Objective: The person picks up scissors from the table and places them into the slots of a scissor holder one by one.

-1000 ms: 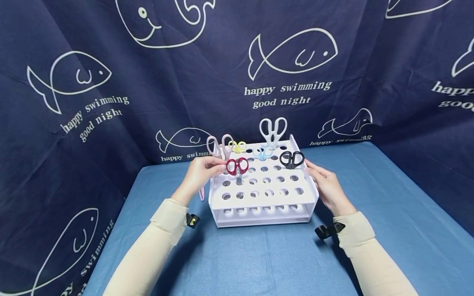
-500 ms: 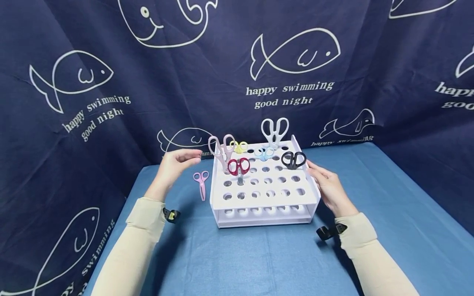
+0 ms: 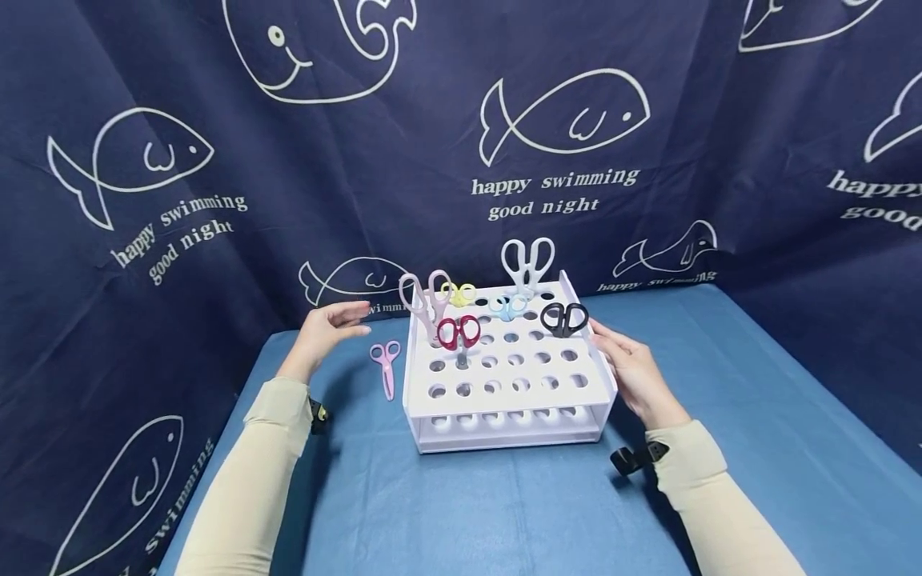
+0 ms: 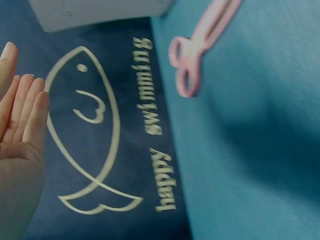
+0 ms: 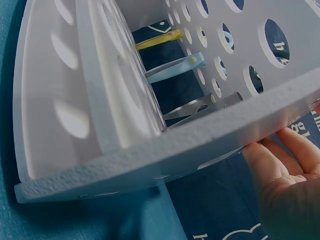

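My left hand [image 3: 324, 332] hovers left of the rack, fingers extended and holding nothing. Below and right of it, small pink scissors [image 3: 386, 370] lie on the cloth, handles away from me. My right hand [image 3: 634, 372] touches the outer right side of the white holed rack [image 3: 504, 416] with its fingertips. Upright in the rack's holes stand pale pink scissors [image 3: 427, 308], red scissors [image 3: 458, 332], yellow scissors [image 3: 459, 294], light blue scissors [image 3: 508, 307], white scissors [image 3: 529, 268] and black scissors [image 3: 565, 320]. Some blades [image 5: 187, 107] show under the rack's top in the right wrist view.
A blue cloth [image 3: 497, 512] covers the table. Behind and at the sides hangs a dark blue curtain [image 3: 403, 176] with fish drawings, close to the rack's back. Black wrist cameras [image 3: 627, 460] sit on both wrists.
My left hand has let go of the pale pink scissors standing in the rack and moved left, uncovering the small pink scissors on the cloth. My right hand stays at the rack's side.
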Motion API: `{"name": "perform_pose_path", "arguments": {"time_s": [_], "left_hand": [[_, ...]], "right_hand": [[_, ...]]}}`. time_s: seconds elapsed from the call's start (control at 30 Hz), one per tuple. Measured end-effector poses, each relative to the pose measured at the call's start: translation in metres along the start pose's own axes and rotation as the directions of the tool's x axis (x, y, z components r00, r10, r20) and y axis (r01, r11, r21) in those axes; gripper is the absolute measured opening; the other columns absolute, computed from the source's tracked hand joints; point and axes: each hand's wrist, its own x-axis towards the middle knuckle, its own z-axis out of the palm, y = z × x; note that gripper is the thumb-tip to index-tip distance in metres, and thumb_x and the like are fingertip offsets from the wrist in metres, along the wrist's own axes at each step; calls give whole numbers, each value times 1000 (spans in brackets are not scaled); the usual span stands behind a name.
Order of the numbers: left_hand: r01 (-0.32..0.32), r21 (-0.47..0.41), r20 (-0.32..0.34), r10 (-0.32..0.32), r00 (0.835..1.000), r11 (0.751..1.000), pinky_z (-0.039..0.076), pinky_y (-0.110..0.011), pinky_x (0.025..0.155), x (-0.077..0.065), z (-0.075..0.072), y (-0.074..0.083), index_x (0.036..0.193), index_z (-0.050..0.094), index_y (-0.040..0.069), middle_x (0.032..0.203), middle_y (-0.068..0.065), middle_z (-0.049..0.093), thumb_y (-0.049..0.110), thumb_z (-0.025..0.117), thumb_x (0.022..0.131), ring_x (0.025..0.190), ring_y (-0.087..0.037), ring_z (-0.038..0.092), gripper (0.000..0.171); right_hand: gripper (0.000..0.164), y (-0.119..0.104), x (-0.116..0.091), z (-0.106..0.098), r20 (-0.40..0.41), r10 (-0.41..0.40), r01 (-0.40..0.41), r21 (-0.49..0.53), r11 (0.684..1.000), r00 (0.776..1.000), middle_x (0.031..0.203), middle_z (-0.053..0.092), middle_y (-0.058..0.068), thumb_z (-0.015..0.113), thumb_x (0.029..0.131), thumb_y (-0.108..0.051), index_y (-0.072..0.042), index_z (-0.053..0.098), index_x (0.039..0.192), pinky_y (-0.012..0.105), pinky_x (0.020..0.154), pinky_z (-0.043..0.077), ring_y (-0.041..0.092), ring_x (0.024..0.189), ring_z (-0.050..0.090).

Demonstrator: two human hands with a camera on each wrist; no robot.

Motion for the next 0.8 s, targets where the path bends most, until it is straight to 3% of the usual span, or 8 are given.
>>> {"name": "perform_pose_path", "arguments": {"time_s": [0.13, 0.2, 0.27, 0.4, 0.53, 0.8], "left_hand": [[41, 8, -13, -41, 999, 999, 48, -32, 105, 2, -3, -19, 133, 55, -2, 133, -22, 58, 5, 76, 82, 117, -14, 62, 56], [62, 10, -28, -62, 998, 998, 48, -30, 104, 3, -3, -27, 134, 54, -3, 134, -22, 57, 5, 75, 83, 122, -22, 59, 56], [81, 15, -38, -80, 996, 997, 49, -25, 102, 4, -3, -34, 135, 53, -3, 135, -22, 57, 6, 74, 84, 125, -27, 56, 57], [98, 16, -49, -98, 994, 995, 51, -21, 99, 7, 2, -46, 135, 54, -1, 135, -23, 56, 7, 74, 84, 126, -33, 55, 56], [113, -29, -38, -114, 993, 993, 49, -30, 104, 10, 11, -59, 135, 54, -1, 134, -26, 55, 4, 73, 85, 127, -38, 52, 54], [146, -54, -34, -148, 988, 988, 43, -41, 110, 18, 27, -81, 136, 50, -7, 135, -28, 53, 2, 72, 85, 128, -39, 51, 57]], "right_hand": [[64, 0, 1, 1, 10, 3, -3, 19, 1000, 1000, 131, 60, -12, 63, 95, -26, 0, 35, 146, 15, 86, 55, -4, 99, 63], [64, 0, 1, 2, 18, 3, -4, 25, 1000, 1000, 123, 63, -17, 63, 95, -26, 0, 35, 146, 15, 85, 55, -3, 98, 63], [64, -1, 1, 3, 21, 6, -6, 27, 1000, 1000, 128, 62, -13, 63, 95, -26, 0, 34, 146, 16, 84, 56, -2, 97, 64], [64, 0, 2, 3, 17, 12, -12, 6, 1000, 1000, 142, 51, -2, 62, 95, -28, -1, 35, 147, 16, 86, 56, -3, 98, 63], [63, 3, 2, 3, 8, 17, -17, 0, 1000, 1000, 129, 60, -15, 63, 95, -28, -2, 37, 146, 17, 85, 56, -3, 98, 63], [62, 2, -2, 0, 4, -3, 3, 7, 1000, 1000, 116, 65, -20, 61, 96, -26, -2, 35, 147, 16, 86, 56, -3, 98, 63]]}}
